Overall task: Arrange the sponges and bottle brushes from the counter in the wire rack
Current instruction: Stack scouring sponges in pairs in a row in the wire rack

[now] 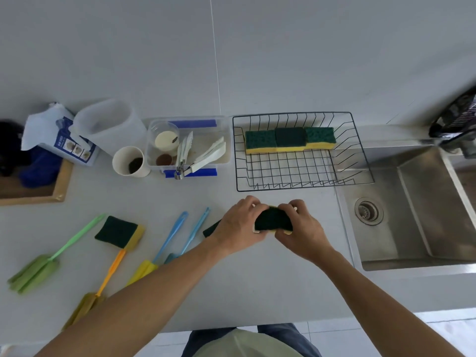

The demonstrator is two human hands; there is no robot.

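Hands — our left hand [240, 225] and right hand [301, 228] — both gripping one sponge [273, 219], fingers curled, just before wire rack [296, 181].

1. A pale grey wall [334, 52] fills the upper half of the frame, with a thin white vertical seam [215, 60] left of centre.
2. A smooth light grey countertop [257, 284] spans the middle and lower frame.
3. A stainless steel sink basin [417, 228] with a round drain [368, 211] sits at the right.
4. White floor tiles [448, 333] show at the lower right.
5. The light is soft and even.
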